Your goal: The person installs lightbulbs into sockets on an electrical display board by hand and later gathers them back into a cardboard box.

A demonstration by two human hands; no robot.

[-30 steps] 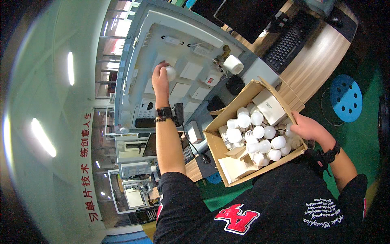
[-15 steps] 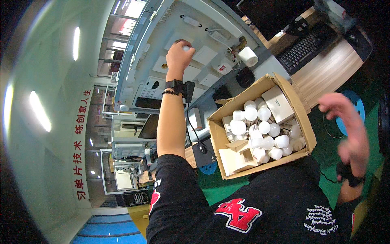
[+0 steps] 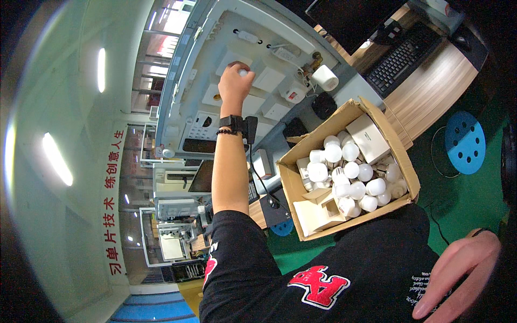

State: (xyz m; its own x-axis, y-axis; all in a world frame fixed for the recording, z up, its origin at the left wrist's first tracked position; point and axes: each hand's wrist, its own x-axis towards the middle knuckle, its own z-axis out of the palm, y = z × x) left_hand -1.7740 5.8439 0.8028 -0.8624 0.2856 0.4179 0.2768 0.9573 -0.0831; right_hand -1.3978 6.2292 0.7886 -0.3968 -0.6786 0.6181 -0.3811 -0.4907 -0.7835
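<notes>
My left hand (image 3: 235, 89) is raised to the grey equipment panel (image 3: 229, 40), its fingers closed round a white light bulb (image 3: 244, 72). Only a small rounded part of that bulb shows; the fingers hide the rest, including where it meets the panel. Low at the right, my right hand (image 3: 458, 272) is held near my shirt, fingers stretched out and nothing in them. Between my arms stands an open cardboard box (image 3: 295, 196) with many white light bulbs (image 3: 351, 170) piled inside. A white carton (image 3: 368, 139) and an opened small carton (image 3: 318, 212) share the box.
White plates, switches and wiring cover the panel, with a white cylindrical lamp (image 3: 325, 78) at its right. A wooden desk (image 3: 425, 81) beyond the box holds a keyboard (image 3: 403, 60) and a monitor. A blue round stool (image 3: 465, 142) stands on the green floor. A black cable (image 3: 258, 175) hangs by my left wrist.
My right hand has come down from beside the stool to the front of my shirt, uncovering the stool. My left hand stays at the panel with the bulb. The view has shifted slightly.
</notes>
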